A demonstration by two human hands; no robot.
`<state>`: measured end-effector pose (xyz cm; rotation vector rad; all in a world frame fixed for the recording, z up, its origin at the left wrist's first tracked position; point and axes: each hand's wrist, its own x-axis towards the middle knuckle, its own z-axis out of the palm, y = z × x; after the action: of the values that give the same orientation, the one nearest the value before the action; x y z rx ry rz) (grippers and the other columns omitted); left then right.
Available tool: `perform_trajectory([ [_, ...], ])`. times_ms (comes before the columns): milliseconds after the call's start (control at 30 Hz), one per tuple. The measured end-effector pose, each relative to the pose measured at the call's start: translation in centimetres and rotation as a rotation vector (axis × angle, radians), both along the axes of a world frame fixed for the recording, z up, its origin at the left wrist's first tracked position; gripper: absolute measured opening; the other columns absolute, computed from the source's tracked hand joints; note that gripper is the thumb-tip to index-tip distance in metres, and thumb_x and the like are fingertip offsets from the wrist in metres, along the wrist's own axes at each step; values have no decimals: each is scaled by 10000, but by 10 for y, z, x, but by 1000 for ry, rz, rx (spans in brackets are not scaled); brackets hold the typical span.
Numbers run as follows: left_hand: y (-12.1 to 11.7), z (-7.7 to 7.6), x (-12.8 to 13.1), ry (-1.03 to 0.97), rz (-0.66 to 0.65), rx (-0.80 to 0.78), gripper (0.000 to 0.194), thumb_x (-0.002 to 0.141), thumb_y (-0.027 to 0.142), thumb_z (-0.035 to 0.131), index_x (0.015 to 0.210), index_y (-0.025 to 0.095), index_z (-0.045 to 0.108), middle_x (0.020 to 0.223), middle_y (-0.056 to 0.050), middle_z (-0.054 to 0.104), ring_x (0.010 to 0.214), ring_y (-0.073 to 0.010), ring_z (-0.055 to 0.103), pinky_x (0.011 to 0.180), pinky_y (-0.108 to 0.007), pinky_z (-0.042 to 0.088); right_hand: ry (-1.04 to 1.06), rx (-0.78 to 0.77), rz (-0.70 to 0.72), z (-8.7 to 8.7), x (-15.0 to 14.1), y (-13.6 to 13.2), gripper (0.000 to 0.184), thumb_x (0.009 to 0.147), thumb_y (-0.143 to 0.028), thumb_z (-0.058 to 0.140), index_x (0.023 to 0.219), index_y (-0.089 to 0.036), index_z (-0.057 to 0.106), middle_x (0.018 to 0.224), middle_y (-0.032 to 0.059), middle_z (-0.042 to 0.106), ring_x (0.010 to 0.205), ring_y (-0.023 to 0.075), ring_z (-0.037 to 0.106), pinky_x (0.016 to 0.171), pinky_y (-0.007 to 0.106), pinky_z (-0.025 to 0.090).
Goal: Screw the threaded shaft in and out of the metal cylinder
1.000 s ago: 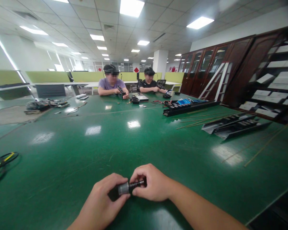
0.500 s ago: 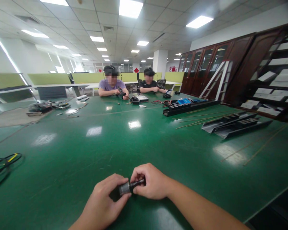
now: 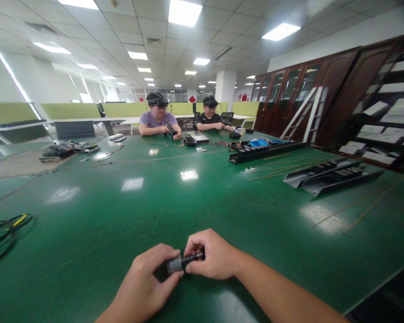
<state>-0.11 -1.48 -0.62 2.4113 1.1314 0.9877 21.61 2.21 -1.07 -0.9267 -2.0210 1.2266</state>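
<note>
Low in the view, a dark cylindrical part (image 3: 175, 265) lies tilted between my hands, just over the green table. It has a thick grey-black body and a narrower ribbed shaft with a silvery tip; its exact kind I cannot make out. My left hand (image 3: 151, 278) is closed on the thick body, thumb below and fingers above. With bent fingers, my right hand (image 3: 212, 255) grips the ribbed shaft near the body. Its fingers partly hide the shaft, and the left fingers cover part of the body's far end.
The green table (image 3: 121, 233) stretches far ahead. A black cable (image 3: 6, 229) is coiled at the left. Black metal channels (image 3: 336, 177) and thin rods (image 3: 276, 172) lie at the right. Across the table, two people (image 3: 158, 119) handle dark devices. A stepladder (image 3: 309, 112) stands behind.
</note>
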Motion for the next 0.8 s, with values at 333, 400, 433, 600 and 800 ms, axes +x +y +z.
perform_trajectory([
  [333, 0, 0, -1, 3, 9, -44, 185, 839, 200, 670, 1021, 227, 650, 913, -35, 699, 820, -177, 682, 737, -264, 552, -24, -23, -9, 3, 0, -1, 167, 648, -144, 755, 793, -152, 674, 654, -44, 595, 569, 92, 507, 519, 180, 364],
  [400, 0, 0, -1, 6, 14, -41, 189, 838, 205, 670, 1025, 225, 654, 921, -40, 703, 828, -182, 687, 751, -269, 556, -34, -21, -10, 2, 1, 0, 176, 642, -129, 753, 799, -155, 676, 651, -48, 592, 568, 91, 506, 520, 180, 364],
  [433, 0, 0, -1, 9, 19, -42, 191, 839, 209, 671, 1028, 226, 655, 927, -40, 706, 835, -184, 689, 761, -272, 557, -39, -18, -11, 1, 1, 0, 178, 641, -121, 749, 800, -156, 677, 650, -49, 591, 568, 91, 506, 521, 180, 365],
  [600, 0, 4, -1, 32, 51, -116, 207, 863, 254, 662, 1069, 249, 656, 953, -22, 719, 853, -182, 692, 778, -272, 551, -62, -16, -33, -3, 1, 2, 203, 645, -103, 735, 833, -158, 684, 666, -44, 607, 581, 96, 523, 529, 184, 373],
  [800, 0, 9, 1, 64, 63, -226, 217, 925, 334, 598, 1118, 251, 651, 999, -18, 720, 911, -182, 688, 825, -268, 541, -58, -61, -41, -2, 1, 1, 222, 640, -117, 745, 849, -157, 679, 652, -46, 593, 565, 95, 515, 521, 183, 373],
])
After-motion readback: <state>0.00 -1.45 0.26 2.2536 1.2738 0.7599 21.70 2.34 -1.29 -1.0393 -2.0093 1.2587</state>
